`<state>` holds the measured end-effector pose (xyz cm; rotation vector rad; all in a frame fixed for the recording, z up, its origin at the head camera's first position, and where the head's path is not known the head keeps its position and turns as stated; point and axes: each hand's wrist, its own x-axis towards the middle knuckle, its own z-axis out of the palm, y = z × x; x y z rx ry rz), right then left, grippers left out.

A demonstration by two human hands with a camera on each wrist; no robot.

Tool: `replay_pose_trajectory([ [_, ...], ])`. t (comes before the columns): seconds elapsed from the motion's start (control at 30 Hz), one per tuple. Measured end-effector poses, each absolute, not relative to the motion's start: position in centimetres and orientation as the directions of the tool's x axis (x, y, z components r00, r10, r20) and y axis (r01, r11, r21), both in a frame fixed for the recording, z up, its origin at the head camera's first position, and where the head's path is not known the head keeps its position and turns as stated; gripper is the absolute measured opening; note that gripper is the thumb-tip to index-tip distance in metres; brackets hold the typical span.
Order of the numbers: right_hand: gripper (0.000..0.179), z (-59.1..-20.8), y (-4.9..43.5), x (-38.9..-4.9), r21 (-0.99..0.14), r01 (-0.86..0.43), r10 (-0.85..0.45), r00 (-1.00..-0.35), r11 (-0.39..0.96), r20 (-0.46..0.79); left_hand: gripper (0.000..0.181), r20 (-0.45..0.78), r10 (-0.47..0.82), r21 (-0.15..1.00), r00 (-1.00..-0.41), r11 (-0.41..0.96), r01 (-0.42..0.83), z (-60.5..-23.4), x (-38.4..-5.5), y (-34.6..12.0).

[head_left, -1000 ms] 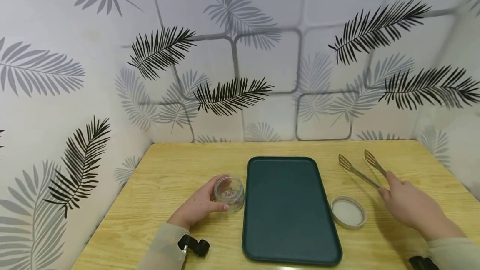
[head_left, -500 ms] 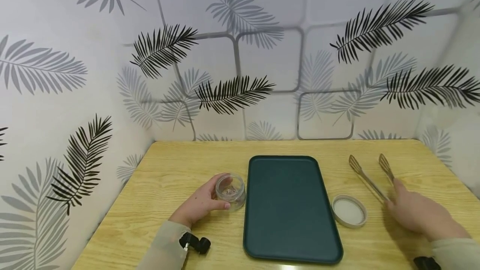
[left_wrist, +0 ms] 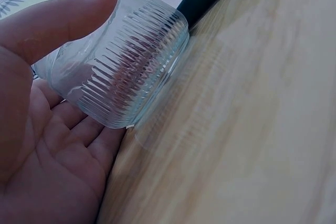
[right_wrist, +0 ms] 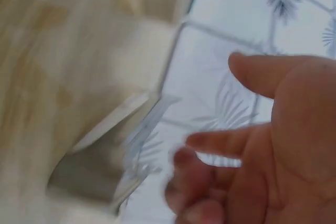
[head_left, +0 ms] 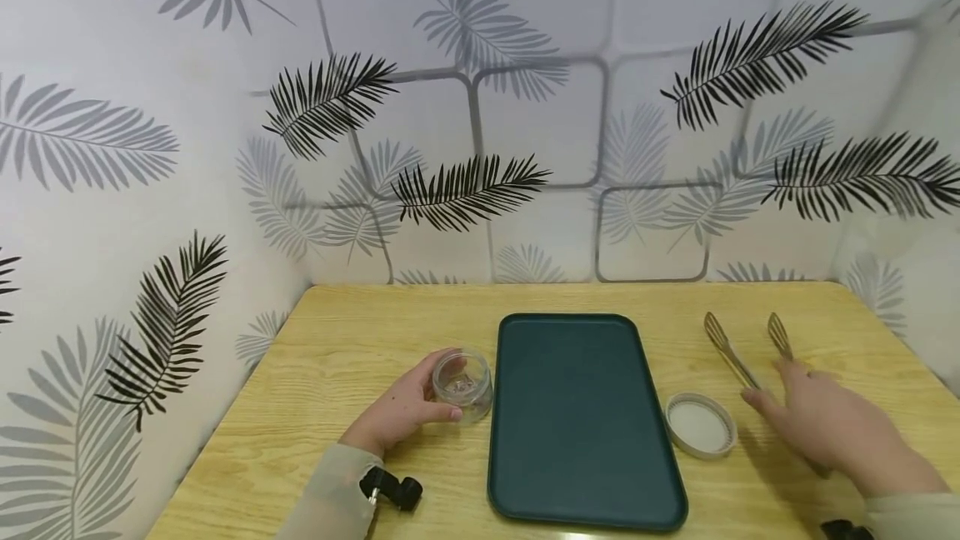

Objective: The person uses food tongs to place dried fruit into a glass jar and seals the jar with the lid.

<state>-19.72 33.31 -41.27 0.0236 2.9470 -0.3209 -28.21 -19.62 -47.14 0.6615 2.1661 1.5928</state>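
Note:
In the head view my left hand (head_left: 408, 407) holds a clear glass jar (head_left: 467, 400), thumb on the near side and fingers round the far side. The jar stands upright and uncovered on the table, beside the tray. Ribs run round its lower wall in the left wrist view, and a reddish tone shows through, though I cannot tell what it is. On the right, metal tongs (head_left: 729, 350) lie with their slotted tips spread apart. Over their handles hovers my right hand (head_left: 836, 427); the right wrist view shows its fingers loose and apart from the tongs (right_wrist: 92, 174).
A dark green rectangular tray (head_left: 585, 423) occupies the middle of the wooden table (head_left: 360, 323). Between it and the right hand lies a round, pale lid (head_left: 701, 425). A leaf-patterned wall (head_left: 540, 140) rises behind the table's back edge.
The tongs have shifted right and come to rest on the table. My right hand has let go of them, its fingers loosening. My left hand and the jar stay in place.

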Motion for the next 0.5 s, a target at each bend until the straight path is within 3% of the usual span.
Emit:
replay_pose_trajectory([
  [0.23, 0.092, -41.1, 31.1, -19.9, -0.336, -0.066, -0.173, -0.938, 0.939, -0.3, 0.085, -0.018, 0.567, 0.957, -0.823, 0.248, 0.15, -47.2, -28.1, -19.7],
  [0.5, 0.102, -42.4, 30.6, -19.5, -0.495, -0.103, -0.279, -0.913, 0.863, -0.296, 0.084, -0.015, 0.573, 0.953, -0.819, 0.256, 0.161, -47.4, -28.4, -19.7],
])
